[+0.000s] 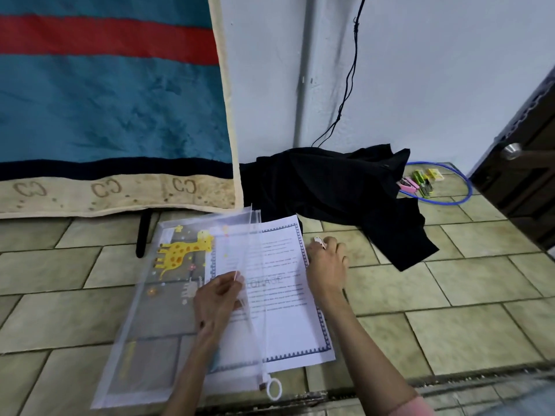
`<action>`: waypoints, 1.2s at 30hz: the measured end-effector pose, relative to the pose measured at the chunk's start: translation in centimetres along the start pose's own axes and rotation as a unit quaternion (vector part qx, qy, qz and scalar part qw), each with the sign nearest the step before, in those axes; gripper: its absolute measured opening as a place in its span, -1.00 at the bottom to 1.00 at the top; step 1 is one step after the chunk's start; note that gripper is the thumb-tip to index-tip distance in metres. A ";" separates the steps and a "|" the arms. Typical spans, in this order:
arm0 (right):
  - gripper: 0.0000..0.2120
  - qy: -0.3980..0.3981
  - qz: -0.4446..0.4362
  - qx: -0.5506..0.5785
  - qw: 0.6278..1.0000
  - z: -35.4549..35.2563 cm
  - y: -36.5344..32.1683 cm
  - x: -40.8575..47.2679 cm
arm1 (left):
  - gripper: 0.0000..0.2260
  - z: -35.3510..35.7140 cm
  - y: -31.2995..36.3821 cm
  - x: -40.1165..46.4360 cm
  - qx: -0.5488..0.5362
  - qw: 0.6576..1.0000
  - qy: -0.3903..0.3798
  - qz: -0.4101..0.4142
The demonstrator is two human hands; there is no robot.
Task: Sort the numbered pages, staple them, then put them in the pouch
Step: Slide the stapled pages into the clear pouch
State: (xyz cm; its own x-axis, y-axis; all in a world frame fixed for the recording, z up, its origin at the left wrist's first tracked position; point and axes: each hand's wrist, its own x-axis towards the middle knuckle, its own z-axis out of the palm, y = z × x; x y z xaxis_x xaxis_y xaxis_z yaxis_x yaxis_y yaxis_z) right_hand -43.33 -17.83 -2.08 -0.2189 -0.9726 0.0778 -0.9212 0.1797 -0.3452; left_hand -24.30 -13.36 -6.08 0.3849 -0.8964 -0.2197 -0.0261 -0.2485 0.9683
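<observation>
A translucent zip pouch (156, 319) with a yellow giraffe print lies on the tiled floor. Its white ring zip pull (274, 389) rests at the near end. White pages (285, 310) with a blue patterned border lie partly inside the pouch, their right part sticking out. My left hand (217, 301) pinches the pouch's upper flap at its open edge and lifts it. My right hand (327, 265) grips the right edge of the pages near their far corner.
A black cloth (336, 187) lies on the floor behind the pages. Coloured stapler and staple boxes (420, 183) sit inside a blue ring at the far right. A striped blanket (114, 100) hangs at the left, a dark door (522, 175) stands at the right.
</observation>
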 end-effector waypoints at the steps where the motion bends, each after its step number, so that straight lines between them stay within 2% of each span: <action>1: -0.63 -0.013 0.014 -0.015 1.000 -0.1 0.6 0.1 | -0.92 0.0 -0.1 0.1 -0.001 1.000 -0.003 0.004; 4: -0.58 -0.026 0.044 -0.002 0.999 -0.1 2.7 0.8 | -0.88 0.0 -0.1 0.0 -0.020 1.000 -0.007 -0.002; 7: -0.57 -0.007 0.067 -0.027 0.997 -0.8 4.6 1.6 | -0.74 0.0 -0.1 0.0 -0.012 1.000 -0.012 0.008; 11: -0.60 0.029 0.048 -0.031 0.998 -1.2 5.7 1.9 | -0.88 0.3 -0.4 0.2 -0.034 0.999 -0.013 0.001; 14: -0.68 0.075 -0.012 0.092 0.993 -1.0 4.0 0.7 | -0.88 0.4 -0.3 0.1 -0.046 0.999 -0.014 0.002; 17: -0.76 -0.025 0.050 0.245 0.968 -1.0 1.1 -0.9 | -0.88 0.5 -0.2 0.1 -0.055 0.998 -0.010 0.003; 20: -0.81 -0.161 0.098 0.276 0.942 -1.2 -0.4 -0.9 | -0.89 0.7 0.0 -0.1 -0.054 0.998 -0.006 0.009; 23: -0.78 -0.225 0.140 0.354 0.897 -1.5 -0.8 -0.2 | -0.89 0.5 0.1 -0.3 -0.049 0.999 -0.002 0.009; 25: -0.82 -0.257 0.149 0.423 0.856 -2.0 -0.3 0.1 | -0.90 0.5 0.2 -0.3 -0.047 0.999 0.001 0.008; 27: -0.76 -0.323 0.141 0.453 0.819 -2.4 1.2 0.2 | -0.91 0.4 0.3 -0.3 -0.055 0.998 0.007 0.002; 29: -0.68 -0.382 0.116 0.434 0.807 -2.4 2.5 -0.6 | -0.90 0.2 0.4 -0.4 -0.070 0.998 0.006 -0.009; 31: -0.68 -0.372 0.076 0.414 0.827 -1.9 2.9 -1.8 | -0.89 0.2 0.9 -0.6 -0.082 0.996 0.000 -0.019; 34: -0.82 -0.277 0.071 0.466 0.837 -2.4 3.8 -2.8 | -0.91 0.0 2.2 -0.9 -0.082 0.996 0.005 -0.024; 36: -0.84 -0.208 0.061 0.500 0.838 -4.5 5.9 -2.5 | -0.88 -0.2 2.8 -1.0 -0.052 0.998 0.020 -0.005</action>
State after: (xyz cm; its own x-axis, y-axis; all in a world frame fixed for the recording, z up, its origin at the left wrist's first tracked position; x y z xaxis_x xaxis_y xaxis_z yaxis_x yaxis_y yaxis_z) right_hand -49.65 -13.70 -0.07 0.0313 -0.9604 -0.2767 -0.1245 0.2709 -0.9545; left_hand -24.61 -13.08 -3.08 0.4218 -0.8779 -0.2267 0.0729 -0.2164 0.9736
